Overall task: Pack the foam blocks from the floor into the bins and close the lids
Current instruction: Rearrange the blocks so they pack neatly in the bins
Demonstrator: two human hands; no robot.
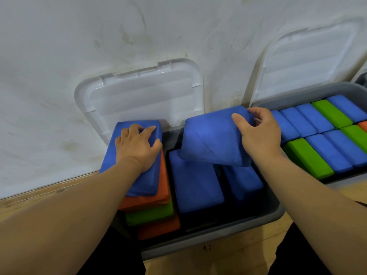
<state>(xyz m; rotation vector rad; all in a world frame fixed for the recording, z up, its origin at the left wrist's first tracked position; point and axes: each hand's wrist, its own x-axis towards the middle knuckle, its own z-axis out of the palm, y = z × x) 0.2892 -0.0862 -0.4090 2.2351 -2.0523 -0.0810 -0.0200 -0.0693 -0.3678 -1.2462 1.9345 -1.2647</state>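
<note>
Dark trouser legs point(111, 255) at the bottom edge, wooden plank floor point(228, 255) between them. Near bin point(198, 245): grey matte plastic, rounded corners, dark inside. In its left part is a slanted stack of soft, matte foam slabs with rounded edges: lower orange block point(158, 229), green block point(151, 214), upper orange block point(147, 202), top blue block point(147, 181).

Left hand point(137, 147) lies palm down on the top blue block. Its fingers are bent with the tips pressing the top face near the far end, and the thumb is at the right edge.

Middle of the bin: standing blue block point(196, 189), with a second standing blue block point(244, 183) just right of it.

Right hand point(258, 135) grips the held blue block point(210, 139) at its far right corner, thumb on top, fingers curled over the far edge. That block is tilted, above the two standing ones; contact is unclear.

Near lid point(143, 92): translucent white, ribbed, open, leaning on the wall point(59, 56), which is white and stained.

Right bin point(297, 90): grey, packed with two rows of blocks on edge, namely blue row blocks point(297, 120), green row blocks point(309, 159) and an orange corner block point(363, 125) at the frame edge. Its right lid point(309, 54) is open against the wall too.
</note>
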